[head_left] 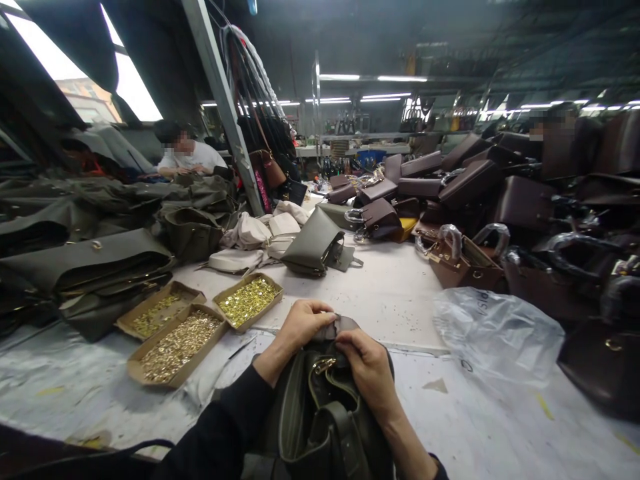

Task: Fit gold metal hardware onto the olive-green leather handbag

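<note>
A dark olive handbag (343, 427) lies open toward me at the table's near side, with a gold zipper pull at its mouth. At its far end, my left hand (305, 327) pinches a greyish-brown flap of lining (345, 325) between thumb and fingers. From the other side my right hand (367, 363) grips the same lining, its fingertips closed on the edge. Whether something small sits between the fingertips I cannot make out. Left of the bag stand a cardboard tray (175, 353) of gold metal pieces and another tray (249, 302) of shiny yellow-gold pieces.
A third tray (159, 310) adjoins those two. Olive bags (90, 267) pile up at left; another olive bag (315, 243) stands ahead. Dark brown handbags (470, 180) heap at right behind a clear plastic bag (497, 333). A person (193, 157) sits across the table, beyond a metal post (227, 107).
</note>
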A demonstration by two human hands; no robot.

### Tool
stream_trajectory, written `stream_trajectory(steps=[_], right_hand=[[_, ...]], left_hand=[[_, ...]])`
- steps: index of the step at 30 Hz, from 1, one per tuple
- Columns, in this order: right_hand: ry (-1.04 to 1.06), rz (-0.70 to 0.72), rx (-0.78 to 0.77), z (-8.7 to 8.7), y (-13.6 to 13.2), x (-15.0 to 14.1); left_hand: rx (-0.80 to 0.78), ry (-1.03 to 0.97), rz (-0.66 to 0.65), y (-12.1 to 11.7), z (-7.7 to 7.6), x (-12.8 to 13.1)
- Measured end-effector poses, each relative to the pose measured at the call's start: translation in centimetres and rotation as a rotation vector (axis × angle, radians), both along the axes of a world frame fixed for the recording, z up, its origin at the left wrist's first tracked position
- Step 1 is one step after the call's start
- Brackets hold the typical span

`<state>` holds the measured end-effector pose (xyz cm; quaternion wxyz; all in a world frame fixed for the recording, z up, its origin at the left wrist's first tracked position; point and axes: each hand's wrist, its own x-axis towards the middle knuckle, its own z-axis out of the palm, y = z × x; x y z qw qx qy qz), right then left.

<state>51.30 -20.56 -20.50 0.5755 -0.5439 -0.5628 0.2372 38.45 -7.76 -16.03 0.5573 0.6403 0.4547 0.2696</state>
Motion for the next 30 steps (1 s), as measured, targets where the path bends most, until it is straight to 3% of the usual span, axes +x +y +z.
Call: stream_trajectory(steps=[4, 11, 17, 26, 30], right_hand=[[0.0, -0.036, -0.04, -0.3, -0.4, 0.9], [0.209, 0.067, -0.205, -1.1, 1.5, 3.2], [0.264, 0.099, -0.213, -2.5, 2.2, 3.4], [0.291, 0.173, -0.106, -0.6, 2.6, 1.6], [0.314, 0.147, -0.149, -1.1, 3.0, 1.0]], left_hand=[[-0.003, 0.001, 0.003, 0.1, -0.3, 0.3], [-0.138, -0.002, -0.034, 0.0, -0.6, -1.1], [-0.237, -0.018, -0.005, 0.4, -1.6, -1.1], [-0.15, -0.007, 0.067, -0.5, -1.1, -1.3], [-0.12, -0.012, 0.073, -0.9, -1.0, -1.3]])
